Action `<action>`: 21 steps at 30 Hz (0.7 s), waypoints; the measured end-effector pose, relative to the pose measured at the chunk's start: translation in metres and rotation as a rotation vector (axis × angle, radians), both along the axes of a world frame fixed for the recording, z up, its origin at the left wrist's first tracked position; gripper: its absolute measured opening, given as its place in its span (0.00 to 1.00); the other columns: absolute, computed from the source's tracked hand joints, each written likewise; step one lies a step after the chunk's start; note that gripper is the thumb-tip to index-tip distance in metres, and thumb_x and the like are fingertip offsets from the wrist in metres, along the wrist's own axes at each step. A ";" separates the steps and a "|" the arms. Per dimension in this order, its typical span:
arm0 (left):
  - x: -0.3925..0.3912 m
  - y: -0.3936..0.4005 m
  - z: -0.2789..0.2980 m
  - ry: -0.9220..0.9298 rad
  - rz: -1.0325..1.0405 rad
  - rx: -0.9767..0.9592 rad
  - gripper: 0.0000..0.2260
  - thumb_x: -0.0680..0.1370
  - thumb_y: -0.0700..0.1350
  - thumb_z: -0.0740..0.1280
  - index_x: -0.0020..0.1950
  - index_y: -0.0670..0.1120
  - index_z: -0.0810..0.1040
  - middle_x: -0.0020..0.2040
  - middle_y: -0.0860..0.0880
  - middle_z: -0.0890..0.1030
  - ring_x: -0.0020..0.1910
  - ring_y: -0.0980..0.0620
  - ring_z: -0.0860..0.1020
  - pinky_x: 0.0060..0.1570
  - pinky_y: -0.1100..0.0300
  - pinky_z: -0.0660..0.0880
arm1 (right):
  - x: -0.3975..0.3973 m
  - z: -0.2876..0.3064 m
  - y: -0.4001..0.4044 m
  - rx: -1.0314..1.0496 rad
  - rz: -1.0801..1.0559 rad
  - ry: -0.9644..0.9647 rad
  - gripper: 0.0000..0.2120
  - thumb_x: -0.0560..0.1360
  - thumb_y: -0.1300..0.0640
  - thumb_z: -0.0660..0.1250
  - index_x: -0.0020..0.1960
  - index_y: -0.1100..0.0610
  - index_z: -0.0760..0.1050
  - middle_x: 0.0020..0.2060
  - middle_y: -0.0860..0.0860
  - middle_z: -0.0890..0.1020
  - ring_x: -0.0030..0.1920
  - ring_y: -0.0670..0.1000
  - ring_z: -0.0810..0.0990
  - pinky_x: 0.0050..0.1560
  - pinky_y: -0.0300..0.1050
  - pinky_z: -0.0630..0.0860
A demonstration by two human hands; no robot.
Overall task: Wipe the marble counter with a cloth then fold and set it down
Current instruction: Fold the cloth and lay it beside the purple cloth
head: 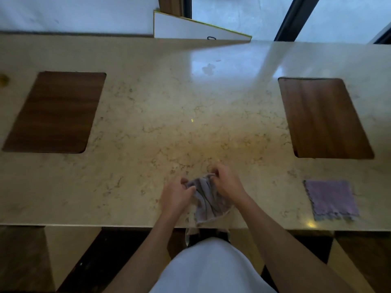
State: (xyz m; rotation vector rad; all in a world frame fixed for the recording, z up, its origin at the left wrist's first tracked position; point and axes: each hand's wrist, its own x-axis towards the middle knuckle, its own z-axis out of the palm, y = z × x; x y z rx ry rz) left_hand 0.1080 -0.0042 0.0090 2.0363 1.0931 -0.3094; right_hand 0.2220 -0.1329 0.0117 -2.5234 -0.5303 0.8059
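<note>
A crumpled grey-purple cloth (206, 199) hangs bunched between both hands, just above the near edge of the beige marble counter (160, 123). My left hand (176, 194) pinches its left upper corner. My right hand (227, 181) grips the top right part of it. The lower end of the cloth trails over the counter's front edge. A smeared wet patch (208, 68) shows on the glossy far part of the counter.
Two dark wooden boards sit on the counter, one at the left (55, 112) and one at the right (323, 118). A flat purple cloth (331, 199) lies near the front edge at the right. A white slanted panel (190, 28) stands behind the counter.
</note>
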 end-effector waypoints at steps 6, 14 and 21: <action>-0.007 0.001 0.024 -0.135 0.124 -0.272 0.07 0.73 0.43 0.70 0.39 0.46 0.73 0.36 0.48 0.76 0.37 0.50 0.74 0.36 0.58 0.70 | -0.003 0.028 -0.023 0.246 -0.302 0.155 0.04 0.79 0.59 0.63 0.49 0.59 0.72 0.41 0.53 0.75 0.39 0.51 0.72 0.39 0.47 0.69; -0.026 -0.033 0.075 -0.333 -0.027 -0.426 0.06 0.74 0.37 0.72 0.46 0.44 0.77 0.40 0.47 0.82 0.39 0.53 0.80 0.40 0.59 0.76 | -0.028 0.079 -0.122 0.503 -0.396 -0.052 0.03 0.80 0.64 0.65 0.49 0.57 0.73 0.40 0.49 0.76 0.40 0.42 0.75 0.42 0.32 0.73; 0.000 -0.112 0.078 -0.329 -0.287 -0.431 0.07 0.76 0.39 0.71 0.47 0.52 0.83 0.43 0.53 0.84 0.43 0.57 0.82 0.44 0.60 0.80 | -0.027 0.084 -0.225 0.425 -0.455 -0.144 0.06 0.78 0.66 0.66 0.47 0.56 0.74 0.39 0.49 0.76 0.40 0.41 0.75 0.41 0.31 0.71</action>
